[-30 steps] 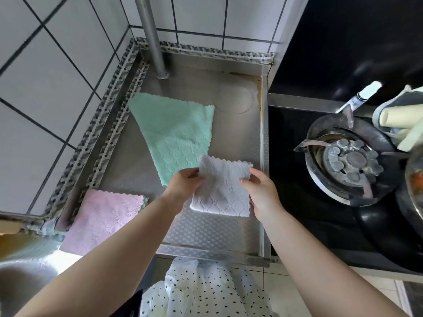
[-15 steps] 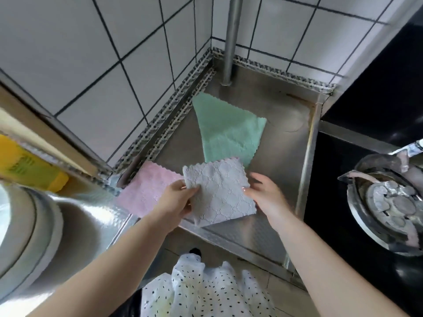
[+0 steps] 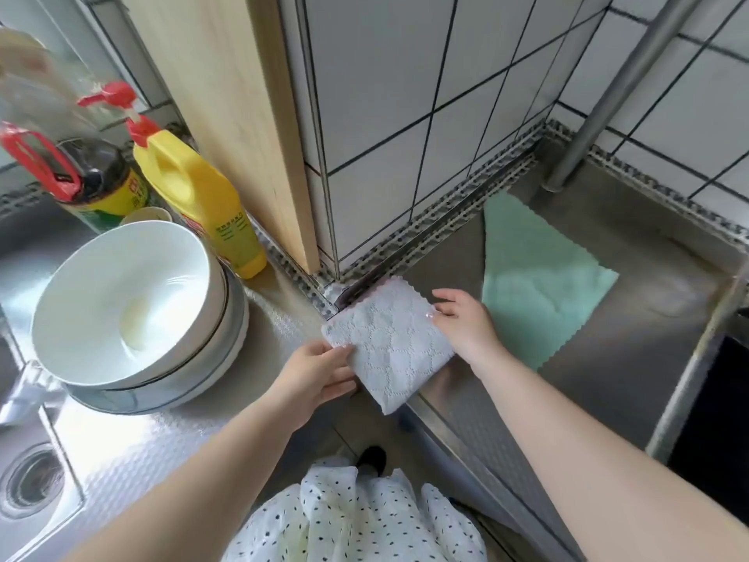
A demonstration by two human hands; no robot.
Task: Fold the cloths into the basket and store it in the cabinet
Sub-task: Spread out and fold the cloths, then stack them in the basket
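Left hand (image 3: pixel 314 375) and right hand (image 3: pixel 464 320) pinch folded white cloth (image 3: pixel 391 344) above steel counter (image 3: pixel 608 383); green cloth (image 3: pixel 535 277) flat beside tiled wall (image 3: pixel 405 115).

Both hands hold folded white cloth (image 3: pixel 391 342): left hand (image 3: pixel 314 373) pinches near-left edge, right hand (image 3: pixel 466 320) at right corner. Green cloth (image 3: pixel 535 277) flat on steel counter (image 3: pixel 632 358), far right; stacked white bowls (image 3: pixel 125 302) left.

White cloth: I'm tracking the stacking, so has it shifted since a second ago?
Yes. The white cloth has gone left: it overlapped the green cloth before, and now sits clear of it by the wall corner.
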